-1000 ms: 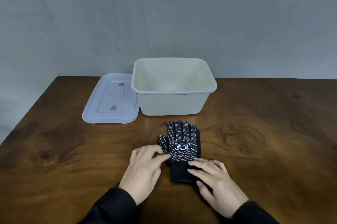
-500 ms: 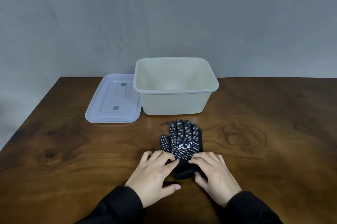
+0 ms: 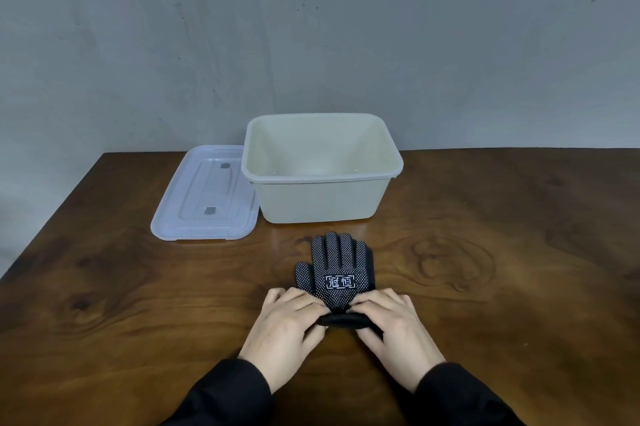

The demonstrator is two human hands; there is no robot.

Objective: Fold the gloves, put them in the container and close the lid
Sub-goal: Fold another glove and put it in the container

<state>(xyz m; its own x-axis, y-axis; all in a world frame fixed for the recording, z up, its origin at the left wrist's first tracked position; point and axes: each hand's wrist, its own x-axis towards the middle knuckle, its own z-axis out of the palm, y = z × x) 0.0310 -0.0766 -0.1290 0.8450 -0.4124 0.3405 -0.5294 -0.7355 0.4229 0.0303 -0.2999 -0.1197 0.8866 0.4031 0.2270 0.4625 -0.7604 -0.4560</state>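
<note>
Both hands, left hand point(image 3: 289, 321) and right hand point(image 3: 391, 321), pinch the cuff of the gloves point(image 3: 337, 273) in a closed grip on the counter point(image 3: 104, 287), long axis running straight ahead from the grip toward the open container point(image 3: 318, 197), lid point(image 3: 204, 197) ahead-left.

The big tub point(image 3: 322, 197) stands at the far middle of the table point(image 3: 519, 287), open on top, so a hand can go in from above. The lid point(image 3: 204, 197) lies flat, touching the tub's left side. The gloves point(image 3: 337, 269) lie just in front of the tub. The right side is bare wood.
</note>
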